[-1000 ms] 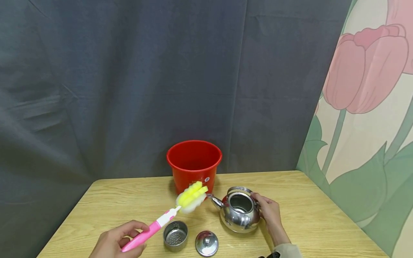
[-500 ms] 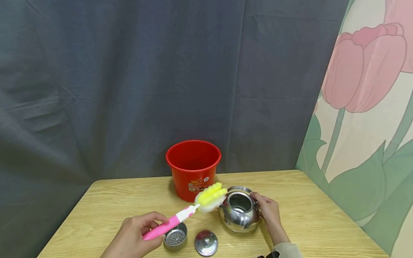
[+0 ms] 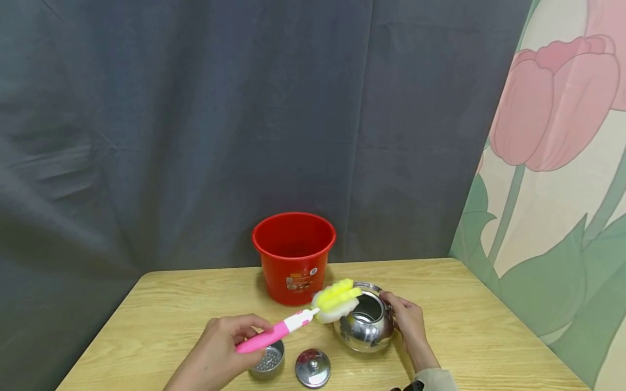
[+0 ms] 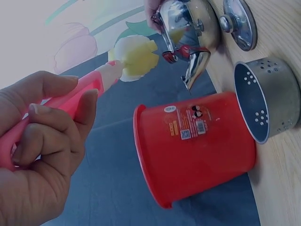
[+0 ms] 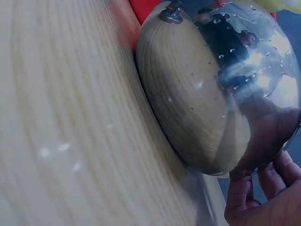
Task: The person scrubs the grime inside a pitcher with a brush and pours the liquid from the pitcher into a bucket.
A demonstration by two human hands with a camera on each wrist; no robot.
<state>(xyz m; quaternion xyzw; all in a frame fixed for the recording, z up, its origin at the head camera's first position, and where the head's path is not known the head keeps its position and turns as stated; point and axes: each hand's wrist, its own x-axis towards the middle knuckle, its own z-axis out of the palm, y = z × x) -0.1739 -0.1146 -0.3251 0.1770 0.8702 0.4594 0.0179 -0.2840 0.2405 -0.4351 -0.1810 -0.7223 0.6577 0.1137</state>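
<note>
My left hand (image 3: pixel 220 347) grips the pink handle of a sponge brush (image 3: pixel 266 338), fingers curled round it. The brush's yellow and white sponge head (image 3: pixel 335 303) points up and right, overlapping the left side of a shiny steel teapot (image 3: pixel 363 334) in the head view. This teapot stands lidless on the table, its dark round mouth upward. At its right side my right hand (image 3: pixel 408 326) holds it, and in the right wrist view the fingers (image 5: pixel 273 181) meet the pot's side, which carries water drops. The spout (image 4: pixel 196 68) shows in the left wrist view.
A perforated steel strainer (image 3: pixel 269 365) sits on the wooden table (image 3: pixel 161 320), partly behind the left hand. To its right lies the glass-and-steel teapot lid (image 3: pixel 313 369), knob up. A red bucket (image 3: pixel 288 274) stands at the back, before a dark curtain (image 3: pixel 244 136).
The left hand has carried the brush rightward, from in front of the bucket to over the teapot's left side. The right hand and teapot have stayed in place.
</note>
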